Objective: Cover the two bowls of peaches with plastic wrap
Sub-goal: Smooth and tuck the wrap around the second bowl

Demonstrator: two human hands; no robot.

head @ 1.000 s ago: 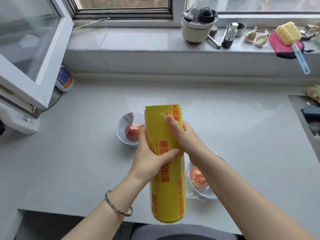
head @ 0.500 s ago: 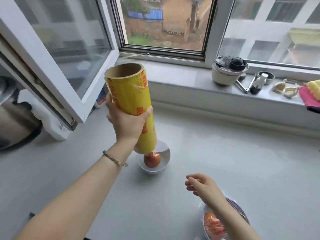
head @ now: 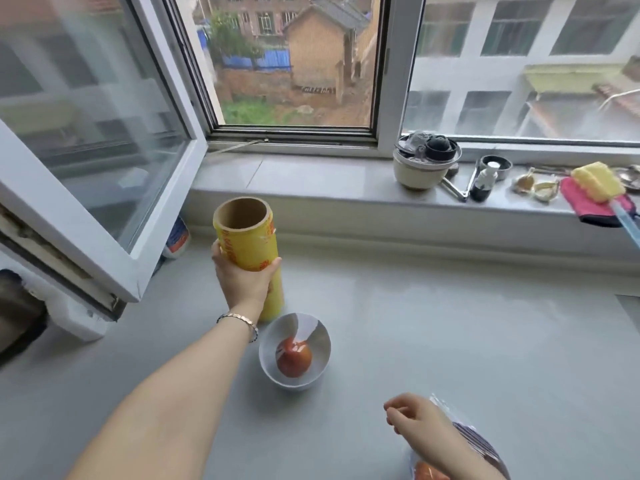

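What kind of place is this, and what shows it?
Probably a home kitchen: a grey countertop under a window, garlic and a yellow dish sponge on the sill, and a bowl holding a peach.

Yellow plastic wrap roll (head: 254, 244), grey countertop (head: 450, 323).
Its print is red, its core brown; the near white bowl (head: 318, 336) holds a red-orange peach (head: 293, 356).

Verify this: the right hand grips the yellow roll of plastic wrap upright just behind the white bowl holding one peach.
Not quite: the head view shows the left hand gripping the yellow roll of plastic wrap upright just behind the white bowl holding one peach. The right hand is apart from the roll, nearer the camera.
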